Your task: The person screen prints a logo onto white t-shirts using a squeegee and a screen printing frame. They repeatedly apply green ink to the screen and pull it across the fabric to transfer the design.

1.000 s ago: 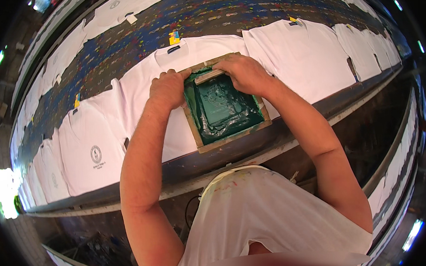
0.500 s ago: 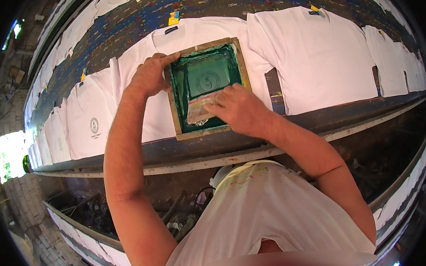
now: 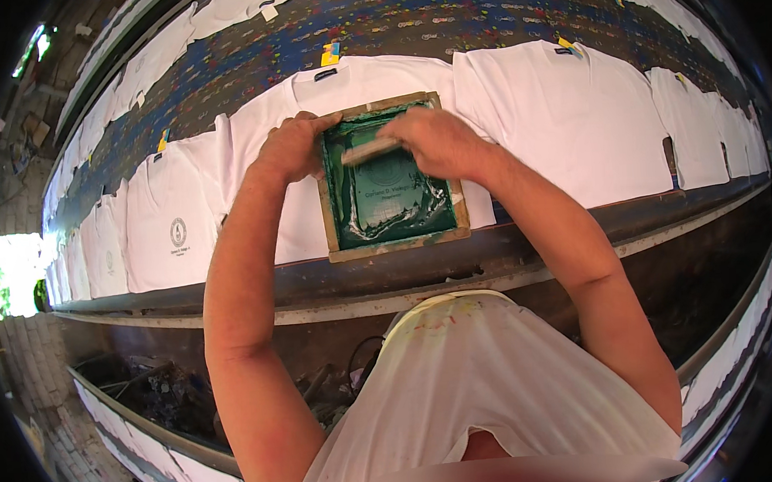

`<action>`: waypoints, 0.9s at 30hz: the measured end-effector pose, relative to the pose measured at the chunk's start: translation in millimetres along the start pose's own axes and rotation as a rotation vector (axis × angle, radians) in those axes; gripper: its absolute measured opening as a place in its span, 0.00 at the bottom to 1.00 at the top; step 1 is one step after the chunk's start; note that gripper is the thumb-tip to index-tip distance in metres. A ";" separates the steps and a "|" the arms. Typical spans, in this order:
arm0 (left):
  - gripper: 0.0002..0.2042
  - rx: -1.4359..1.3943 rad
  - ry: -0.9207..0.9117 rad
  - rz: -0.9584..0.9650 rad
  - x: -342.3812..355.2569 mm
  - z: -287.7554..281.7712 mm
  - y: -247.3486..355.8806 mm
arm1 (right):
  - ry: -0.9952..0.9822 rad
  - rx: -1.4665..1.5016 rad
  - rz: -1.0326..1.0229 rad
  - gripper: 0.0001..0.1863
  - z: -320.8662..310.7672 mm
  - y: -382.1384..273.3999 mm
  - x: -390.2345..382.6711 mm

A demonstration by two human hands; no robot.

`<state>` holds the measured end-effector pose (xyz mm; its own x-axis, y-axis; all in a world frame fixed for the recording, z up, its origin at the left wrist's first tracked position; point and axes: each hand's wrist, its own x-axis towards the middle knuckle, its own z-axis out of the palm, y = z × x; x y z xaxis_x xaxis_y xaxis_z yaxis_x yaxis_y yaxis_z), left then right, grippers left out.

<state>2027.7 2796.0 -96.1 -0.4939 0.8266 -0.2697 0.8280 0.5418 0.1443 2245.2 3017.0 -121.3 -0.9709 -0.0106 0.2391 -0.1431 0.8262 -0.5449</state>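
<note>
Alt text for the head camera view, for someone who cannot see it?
A person's right hand holds a squeegee inside a green-inked, wooden-framed printing screen while the left hand grips the frame's edge. The screen lies on a white T-shirt, one of many along a long table.

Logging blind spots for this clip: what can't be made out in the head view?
- Shirt under the frame: its print area is hidden by the screen.
- Squeegee: mostly covered by the right hand.
- Left hand: fingertips curl out of sight over the frame's edge.
- Bin contents under the table: dark, too small.
</note>
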 end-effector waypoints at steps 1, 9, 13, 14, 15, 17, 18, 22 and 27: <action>0.56 0.008 0.005 0.006 0.9 0.5 -0.3 | 0.048 -0.048 0.035 0.23 2.6 2.5 6.8; 0.49 0.102 0.031 0.010 -2.2 3.3 1.9 | 0.108 -0.144 -0.225 0.27 31.7 -42.4 -65.1; 0.47 0.098 0.047 0.027 -4.5 0.7 3.9 | 0.011 -0.092 -0.216 0.29 25.9 -66.8 -87.2; 0.47 0.106 0.048 0.029 -4.1 -0.2 3.7 | -0.006 -0.073 -0.221 0.29 21.8 -68.4 -85.0; 0.46 0.107 0.051 0.040 -3.4 -1.0 3.1 | -0.072 -0.053 -0.174 0.28 13.8 -64.9 -80.5; 0.45 0.112 0.048 0.061 -3.7 -2.0 2.2 | -0.176 -0.011 -0.101 0.27 -6.8 -46.4 -63.0; 0.45 0.115 0.046 0.064 -4.0 -2.4 2.2 | -0.177 -0.015 -0.050 0.26 -8.3 -39.1 -49.6; 0.49 0.087 0.032 0.044 -4.5 -6.9 4.5 | -0.046 -0.098 0.026 0.24 -10.4 -9.1 9.2; 0.52 0.079 0.029 0.024 -5.8 -10.8 9.2 | 0.024 -0.076 0.078 0.25 -7.5 2.8 34.5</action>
<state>2035.2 2797.8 -82.9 -0.4800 0.8440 -0.2391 0.8575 0.5089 0.0750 2212.8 3023.2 -108.5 -0.9735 0.0682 0.2184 -0.0517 0.8642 -0.5004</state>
